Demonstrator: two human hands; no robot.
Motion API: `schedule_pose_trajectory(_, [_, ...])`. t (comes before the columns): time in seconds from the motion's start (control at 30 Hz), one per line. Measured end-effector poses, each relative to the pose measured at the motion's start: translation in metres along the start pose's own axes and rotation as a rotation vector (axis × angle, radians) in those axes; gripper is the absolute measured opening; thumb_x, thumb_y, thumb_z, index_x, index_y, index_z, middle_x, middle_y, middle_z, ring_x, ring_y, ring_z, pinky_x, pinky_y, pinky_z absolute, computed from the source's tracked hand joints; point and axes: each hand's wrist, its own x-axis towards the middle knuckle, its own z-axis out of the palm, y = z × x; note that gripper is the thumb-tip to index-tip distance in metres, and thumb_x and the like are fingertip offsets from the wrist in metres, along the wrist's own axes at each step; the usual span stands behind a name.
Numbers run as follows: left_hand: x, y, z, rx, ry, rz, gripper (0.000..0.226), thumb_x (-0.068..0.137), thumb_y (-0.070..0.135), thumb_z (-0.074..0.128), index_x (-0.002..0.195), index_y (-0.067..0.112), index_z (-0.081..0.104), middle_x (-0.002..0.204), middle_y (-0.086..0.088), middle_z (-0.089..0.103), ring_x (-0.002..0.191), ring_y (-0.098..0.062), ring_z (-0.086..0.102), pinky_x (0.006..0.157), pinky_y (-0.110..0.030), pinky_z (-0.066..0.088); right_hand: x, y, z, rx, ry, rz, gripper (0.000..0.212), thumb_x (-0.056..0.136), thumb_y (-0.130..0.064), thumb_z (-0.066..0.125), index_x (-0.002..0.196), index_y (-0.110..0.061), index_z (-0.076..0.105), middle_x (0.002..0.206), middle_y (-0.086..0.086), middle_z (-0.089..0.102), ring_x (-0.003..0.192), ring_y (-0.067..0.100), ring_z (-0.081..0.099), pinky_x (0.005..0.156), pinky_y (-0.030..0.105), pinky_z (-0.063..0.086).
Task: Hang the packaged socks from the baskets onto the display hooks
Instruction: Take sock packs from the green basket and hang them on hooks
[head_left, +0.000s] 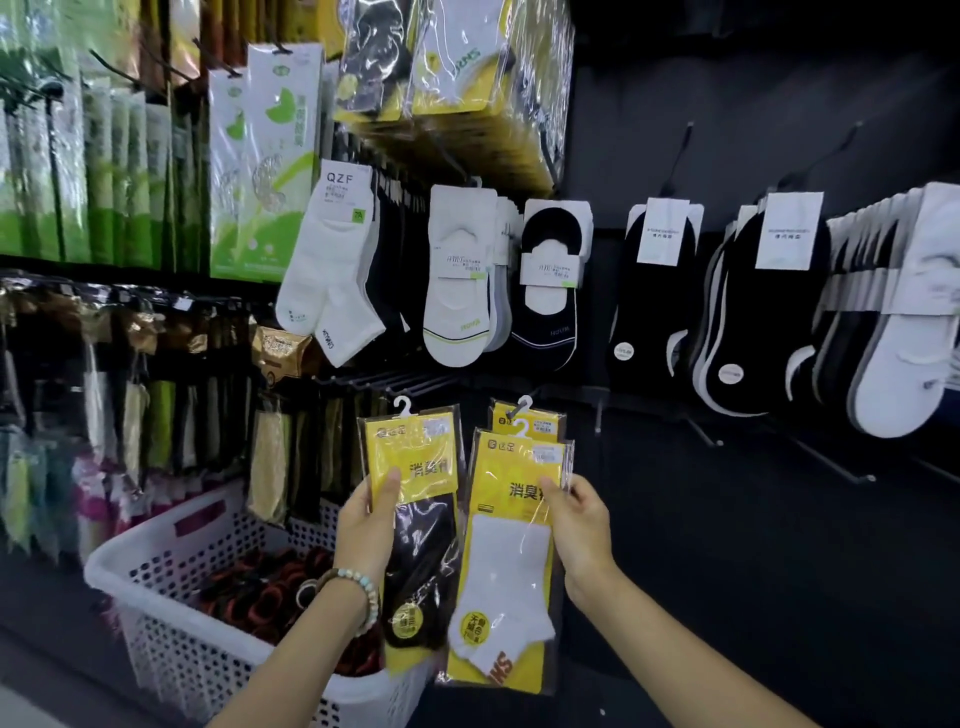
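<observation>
Pinching a black-sock pack (426, 530) in the left hand (370, 525), thumb on its yellow card. Gripping a white-sock pack (506, 551) by the edge with the right hand (581, 530). Both up just below the display hooks (405, 383), above the white basket (171, 551). Maybe a third pack (540, 422) hooked behind, hard to tell.

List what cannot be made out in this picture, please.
Head view:
1. Rear yellow pack: mostly hidden by the white-sock pack in the right hand.
2. Basket contents: blurred, partly behind the left forearm.
3. White socks: cut off by the right edge.
</observation>
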Motion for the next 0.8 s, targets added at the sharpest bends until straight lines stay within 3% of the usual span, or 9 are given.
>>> schedule_pose_trajectory(0.13, [0.006,0.003,-0.007,0.054,0.017,0.051,0.005,0.091,0.042,0.051,0.087,0.044,0.053,0.083,0.031,0.055,0.075,0.02,0.047,0.068,-0.009,0.033,0.012,-0.007,0.003,-0.03,0.042,-0.089,0.012,0.094,-0.017,0.058,0.093,-0.005,0.058,0.095,0.025,0.068,0.095,0.045,0.062,0.088,0.055,0.05])
schedule_pose_trajectory(0.23, [0.01,0.002,-0.01,0.057,0.026,0.055,0.009,0.09,0.043,0.051,0.083,0.042,0.056,0.082,0.028,0.059,0.075,0.019,0.051,0.067,-0.009,0.033,0.024,-0.007,0.011,-0.063,0.049,-0.1,0.01,0.094,-0.017,0.058,0.091,-0.008,0.059,0.09,0.018,0.071,0.089,0.036,0.067,0.085,0.049,0.053])
schedule_pose_trajectory(0.37, [0.017,-0.002,-0.012,0.075,0.037,0.072,0.012,0.09,0.042,0.05,0.08,0.04,0.056,0.071,0.025,0.063,0.067,0.023,0.053,0.064,-0.011,0.033,0.043,0.005,0.019,-0.108,0.067,-0.069,0.013,0.094,-0.018,0.058,0.092,-0.006,0.059,0.094,0.019,0.07,0.093,0.039,0.066,0.084,0.055,0.053])
schedule_pose_trajectory(0.5, [0.023,-0.011,-0.011,0.077,-0.005,0.078,0.012,0.093,0.037,0.049,0.084,0.044,0.051,0.068,0.046,0.056,0.068,0.031,0.048,0.065,-0.008,0.031,0.066,0.019,0.022,-0.083,0.148,0.005,0.013,0.09,-0.022,0.064,0.09,-0.009,0.063,0.094,0.011,0.071,0.092,0.03,0.068,0.086,0.049,0.054])
schedule_pose_trajectory(0.63, [0.03,-0.024,-0.007,0.081,-0.023,0.072,0.013,0.092,0.036,0.05,0.082,0.043,0.055,0.071,0.036,0.061,0.069,0.028,0.05,0.058,-0.003,0.037,0.088,0.032,0.02,-0.1,0.234,0.081,0.027,0.086,-0.033,0.069,0.095,-0.008,0.064,0.095,0.007,0.068,0.09,0.022,0.063,0.08,0.035,0.052])
schedule_pose_trajectory(0.8, [0.035,-0.036,0.001,0.053,-0.068,0.036,0.009,0.092,0.036,0.05,0.09,0.043,0.057,0.083,0.031,0.061,0.076,0.024,0.054,0.065,-0.004,0.034,0.095,0.049,0.01,-0.205,0.339,0.148,0.025,0.087,-0.027,0.067,0.1,-0.007,0.059,0.107,0.012,0.065,0.09,0.024,0.06,0.08,0.035,0.051])
